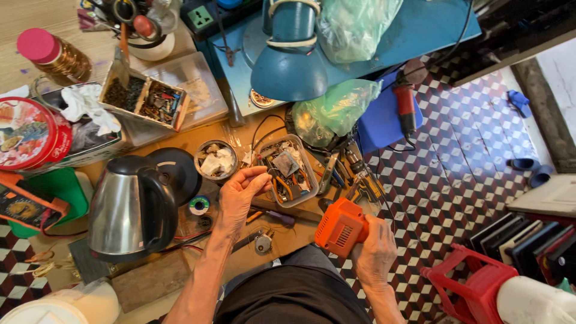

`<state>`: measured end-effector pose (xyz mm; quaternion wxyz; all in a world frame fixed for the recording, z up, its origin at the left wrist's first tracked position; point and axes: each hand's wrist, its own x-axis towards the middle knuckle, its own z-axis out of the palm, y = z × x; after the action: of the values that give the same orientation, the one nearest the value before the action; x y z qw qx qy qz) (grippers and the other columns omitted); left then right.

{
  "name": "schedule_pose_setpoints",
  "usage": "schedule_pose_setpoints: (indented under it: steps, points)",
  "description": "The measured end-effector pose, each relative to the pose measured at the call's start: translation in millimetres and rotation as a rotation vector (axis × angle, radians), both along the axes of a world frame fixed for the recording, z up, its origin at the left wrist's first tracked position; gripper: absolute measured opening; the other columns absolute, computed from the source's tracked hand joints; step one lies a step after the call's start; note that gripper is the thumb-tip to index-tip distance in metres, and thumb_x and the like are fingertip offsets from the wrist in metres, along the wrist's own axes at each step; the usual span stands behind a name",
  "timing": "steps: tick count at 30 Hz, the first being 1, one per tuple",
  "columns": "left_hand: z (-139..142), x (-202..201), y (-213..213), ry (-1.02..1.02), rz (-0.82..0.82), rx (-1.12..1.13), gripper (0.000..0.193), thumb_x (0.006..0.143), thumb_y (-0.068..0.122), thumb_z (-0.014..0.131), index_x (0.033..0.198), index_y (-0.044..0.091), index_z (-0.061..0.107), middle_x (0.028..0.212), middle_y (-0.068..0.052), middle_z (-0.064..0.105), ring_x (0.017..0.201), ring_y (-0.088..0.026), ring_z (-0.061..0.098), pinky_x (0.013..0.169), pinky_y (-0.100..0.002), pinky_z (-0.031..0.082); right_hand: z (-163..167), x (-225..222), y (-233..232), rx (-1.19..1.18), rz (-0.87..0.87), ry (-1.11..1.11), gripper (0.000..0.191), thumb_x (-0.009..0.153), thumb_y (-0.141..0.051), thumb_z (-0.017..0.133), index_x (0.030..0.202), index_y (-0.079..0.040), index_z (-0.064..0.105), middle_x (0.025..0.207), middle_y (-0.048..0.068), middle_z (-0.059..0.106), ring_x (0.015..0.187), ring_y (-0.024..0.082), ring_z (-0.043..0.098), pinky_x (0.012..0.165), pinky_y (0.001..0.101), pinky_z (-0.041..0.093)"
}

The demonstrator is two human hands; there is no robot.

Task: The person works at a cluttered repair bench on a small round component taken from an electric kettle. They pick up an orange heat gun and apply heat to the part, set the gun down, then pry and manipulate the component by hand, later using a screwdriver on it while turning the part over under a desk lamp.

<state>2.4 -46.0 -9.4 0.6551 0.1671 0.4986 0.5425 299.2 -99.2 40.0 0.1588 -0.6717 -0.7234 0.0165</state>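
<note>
While the right hand (373, 252) wraps its grip tight round the orange drill (341, 227) at 5 o'clock, just off the counter (240, 135) edge and above the lap, the left hand (240, 195) sits at centre, touching the 9 o'clock rim of the parts tray (313, 174). Left grip: thumb and fingertips pressed together, palm up; cannot tell if a small part is between them, too tiny to see. Tray is full of screws, wires and bits, and lies at 12 o'clock of the drill, near but apart.

Step in hand, as I judge it: picking or checking a small piece from the tray while the drill is kept ready. The next move would call for a fine pinch and for bringing both hands close, with the drill held steady.

Around:
- kettle (129, 207) at 9 o'clock of the left hand
- solder spool (199, 205) just beside the left wrist
- round tin (216, 160) at 11 o'clock, with scraps inside
- blue lamp (290, 66) at 12 o'clock
- green bag (336, 108) at 1 o'clock
- red stool (474, 288) on the tiled floor at 4 o'clock
</note>
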Motion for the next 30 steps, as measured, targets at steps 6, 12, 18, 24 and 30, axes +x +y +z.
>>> schedule_pose_setpoints:
  steps: [6, 12, 18, 24, 30]
  points:
    - [-28.5, -16.4, -29.2, -0.014, 0.084, -0.058, 0.034, 0.092, 0.012, 0.073, 0.123, -0.002, 0.067, 0.101, -0.009, 0.075, 0.087, -0.012, 0.072, 0.080, -0.022, 0.057, 10.5, 59.8, -2.4, 0.126, -0.143, -0.115, 0.049, 0.071, 0.004, 0.073, 0.118, -0.003, 0.059, 0.107, 0.014, 0.065, 0.100, 0.035, 0.066, 0.079, 0.0448, 0.054]
    - [-53.2, -40.6, -57.0, 0.040, 0.254, -0.066, 0.031, 0.095, 0.011, 0.070, 0.123, -0.002, 0.065, 0.103, -0.010, 0.074, 0.087, -0.012, 0.071, 0.079, -0.020, 0.056, 4.3, 122.6, 31.0, 0.012, -0.265, -0.066, 0.050, 0.083, -0.016, 0.080, 0.121, -0.003, 0.050, 0.112, 0.018, 0.064, 0.098, 0.039, 0.066, 0.074, 0.0504, 0.052]
    - [-49.1, -3.0, -74.0, 0.075, 0.340, -0.125, 0.031, 0.096, 0.011, 0.070, 0.123, -0.002, 0.065, 0.103, -0.009, 0.074, 0.087, -0.012, 0.070, 0.078, -0.021, 0.054, -52.2, 147.3, 75.3, -0.298, -0.302, -0.050, 0.057, 0.081, -0.015, 0.076, 0.131, -0.006, 0.049, 0.116, 0.016, 0.065, 0.098, 0.041, 0.067, 0.083, 0.0527, 0.053]
    - [-17.2, 84.6, -72.0, 0.088, 0.458, -0.106, 0.034, 0.094, 0.010, 0.070, 0.125, -0.003, 0.064, 0.102, -0.009, 0.072, 0.088, -0.014, 0.071, 0.083, -0.024, 0.058, -114.7, 122.3, 102.7, -0.359, -0.058, 0.120, 0.066, 0.075, -0.017, 0.079, 0.130, -0.005, 0.045, 0.123, 0.019, 0.060, 0.103, 0.040, 0.065, 0.083, 0.0526, 0.051]
    - [21.4, 157.7, -61.7, 0.038, 0.504, -0.025, 0.031, 0.095, 0.007, 0.068, 0.124, -0.004, 0.063, 0.105, -0.009, 0.073, 0.093, -0.015, 0.071, 0.090, -0.028, 0.057, -153.2, 106.2, 113.5, -0.497, -0.038, 0.348, 0.063, 0.077, -0.018, 0.077, 0.128, -0.005, 0.043, 0.127, 0.021, 0.057, 0.103, 0.042, 0.064, 0.085, 0.0512, 0.052]
